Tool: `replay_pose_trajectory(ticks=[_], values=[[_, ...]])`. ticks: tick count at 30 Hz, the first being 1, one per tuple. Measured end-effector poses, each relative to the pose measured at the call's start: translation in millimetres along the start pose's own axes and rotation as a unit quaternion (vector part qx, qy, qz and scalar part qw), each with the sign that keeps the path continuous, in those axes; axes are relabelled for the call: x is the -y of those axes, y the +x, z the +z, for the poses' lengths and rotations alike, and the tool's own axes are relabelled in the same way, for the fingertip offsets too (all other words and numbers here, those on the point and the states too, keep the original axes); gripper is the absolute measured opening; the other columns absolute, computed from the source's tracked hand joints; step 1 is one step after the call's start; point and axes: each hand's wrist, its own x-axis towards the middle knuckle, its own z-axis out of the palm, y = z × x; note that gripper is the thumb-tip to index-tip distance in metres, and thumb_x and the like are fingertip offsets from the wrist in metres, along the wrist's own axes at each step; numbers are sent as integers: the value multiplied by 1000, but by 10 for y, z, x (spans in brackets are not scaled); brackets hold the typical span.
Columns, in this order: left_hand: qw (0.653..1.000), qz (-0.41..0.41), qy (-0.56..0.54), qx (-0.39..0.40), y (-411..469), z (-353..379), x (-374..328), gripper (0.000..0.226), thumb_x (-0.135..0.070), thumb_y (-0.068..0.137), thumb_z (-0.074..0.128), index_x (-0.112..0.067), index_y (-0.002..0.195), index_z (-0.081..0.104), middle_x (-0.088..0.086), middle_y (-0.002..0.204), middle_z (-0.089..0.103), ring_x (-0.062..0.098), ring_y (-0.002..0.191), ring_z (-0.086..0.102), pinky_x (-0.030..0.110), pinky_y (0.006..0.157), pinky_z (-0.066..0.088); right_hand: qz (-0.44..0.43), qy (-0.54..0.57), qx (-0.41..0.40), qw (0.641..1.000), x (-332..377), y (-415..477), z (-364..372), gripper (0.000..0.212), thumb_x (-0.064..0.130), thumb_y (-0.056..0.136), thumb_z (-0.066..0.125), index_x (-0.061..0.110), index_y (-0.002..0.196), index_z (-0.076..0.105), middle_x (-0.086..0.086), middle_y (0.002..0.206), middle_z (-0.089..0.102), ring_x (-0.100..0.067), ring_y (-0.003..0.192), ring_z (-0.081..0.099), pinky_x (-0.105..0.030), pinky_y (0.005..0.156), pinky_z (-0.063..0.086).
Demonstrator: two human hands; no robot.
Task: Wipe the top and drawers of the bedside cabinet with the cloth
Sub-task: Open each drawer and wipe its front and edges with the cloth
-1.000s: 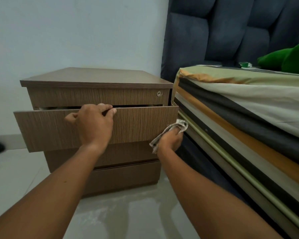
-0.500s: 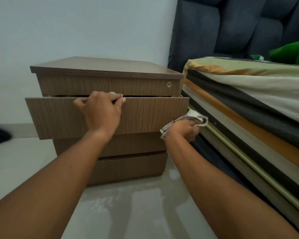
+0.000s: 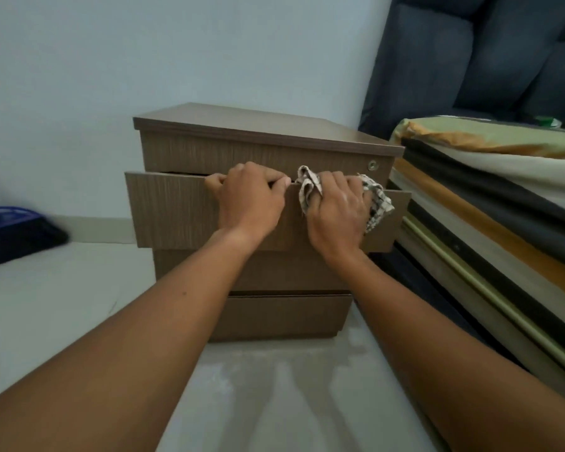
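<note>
Pale wall behind, drawer (image 3: 177, 210) front horizontal, facing viewer, cloth (image 3: 377, 203) draped over top edge

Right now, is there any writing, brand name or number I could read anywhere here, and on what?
None. The bedside cabinet, its open drawer, the cloth and the bedding show no text. The blue object on the floor is too blurred to tell.

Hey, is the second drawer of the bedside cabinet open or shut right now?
Open, partly. The second drawer front juts out past the cabinet face, and the left hand grips its top edge.
</note>
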Motion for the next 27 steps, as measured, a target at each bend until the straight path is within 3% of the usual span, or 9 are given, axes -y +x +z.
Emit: replay_pose_trajectory(ticks=[3,8,10,13,16,20,22,25,27], values=[[998,-6,10,-55,42,-186,230,24,-40,95,55,-36,86,77,-17,77,71,12,91,61,38,83,25,-63,20,12,998,503,-40,181,20,31,95,42,22,89,58,4,90,63,-22,89,52,-44,86,38],[956,-249,19,-156,195,-620,958,36,-46,89,61,-34,122,68,-12,142,56,17,134,44,45,104,27,-117,56,-3,992,1119,-150,443,10,24,92,52,20,92,62,4,89,63,-23,88,52,-43,86,35],[926,-325,-148,-120,237,-732,1167,36,-47,85,67,-25,113,74,-4,125,69,16,119,60,36,105,43,-137,63,-10,989,1305,-174,519,10,23,91,53,19,91,62,3,88,63,-24,87,52,-42,82,33],[861,-360,-354,-59,244,-847,1279,23,-36,88,69,-17,79,78,1,90,76,13,86,70,18,77,56,-160,66,-15,985,1556,-207,614,13,23,92,52,19,93,64,3,89,63,-24,87,53,-41,79,31],[819,-363,-445,21,267,-951,1474,44,-45,96,53,-8,104,77,11,107,76,22,100,70,36,98,52,-178,76,-22,981,1764,-253,707,15,23,95,51,21,99,66,5,92,64,-22,90,53,-40,80,31],[745,-382,-538,93,272,-1111,1623,72,-60,100,28,-1,111,70,11,99,72,21,87,65,33,94,44,-191,88,-42,977,1991,-309,831,17,21,93,60,23,107,69,7,97,66,-22,93,56,-40,83,31],[716,-380,-572,125,268,-1161,1678,83,-67,97,25,1,121,65,13,114,67,24,100,62,34,104,40,-206,90,-47,973,2050,-335,867,24,19,90,62,23,113,69,7,105,67,-23,98,57,-41,85,31],[669,-368,-616,195,249,-1246,1754,94,-74,93,18,2,132,57,18,134,62,31,127,58,42,115,36,-278,61,-34,958,2013,-407,959,42,16,88,63,21,130,62,3,137,59,-25,126,49,-46,98,30],[644,-360,-641,212,235,-1291,1757,96,-76,91,19,3,133,56,23,130,64,34,123,61,45,110,42,-349,24,-35,936,1925,-481,1022,51,6,90,58,13,140,55,-5,154,44,-32,145,34,-48,116,24]])
